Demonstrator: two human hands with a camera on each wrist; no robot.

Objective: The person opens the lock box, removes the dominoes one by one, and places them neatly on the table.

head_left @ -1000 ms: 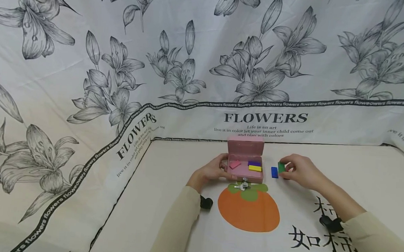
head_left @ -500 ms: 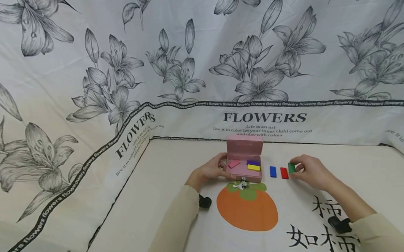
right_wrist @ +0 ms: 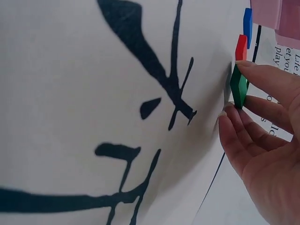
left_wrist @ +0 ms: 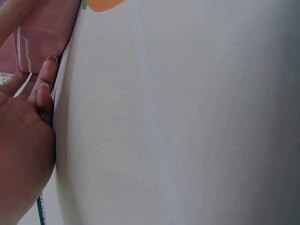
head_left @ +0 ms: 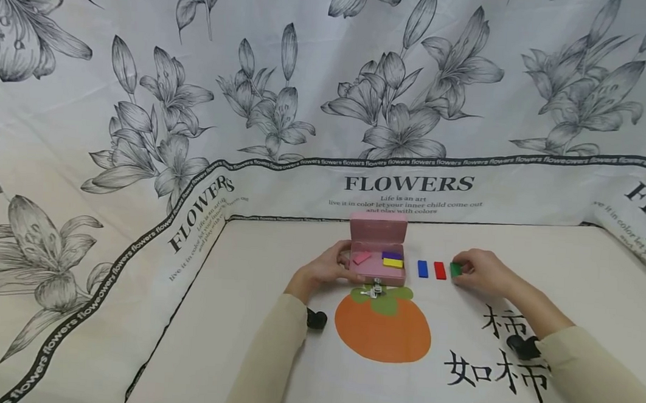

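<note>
A pink box [head_left: 378, 231] with its lid raised stands near the back of the table. My left hand [head_left: 321, 270] grips its left side, thumb along the front; the left wrist view shows fingers against its wall. Inside lie a pink block [head_left: 362, 258], a purple block [head_left: 391, 255] and a yellow block [head_left: 393, 263]. To the right of the box, a blue block [head_left: 422, 269] and a red block [head_left: 440, 270] lie apart in a row. My right hand [head_left: 483, 274] pinches a green block [right_wrist: 239, 86] just right of the red one, at the table surface.
A small lock with keys [head_left: 374, 290] hangs at the box front. The white tablecloth [head_left: 240, 319] bears a printed orange persimmon [head_left: 382, 329] and black characters. Behind the table rises a flower-printed curtain [head_left: 280, 181].
My right hand has moved the green block rightward, uncovering the red block, and lowered it in line with the others. The left hand has stayed on the box. The head view has shifted slightly.
</note>
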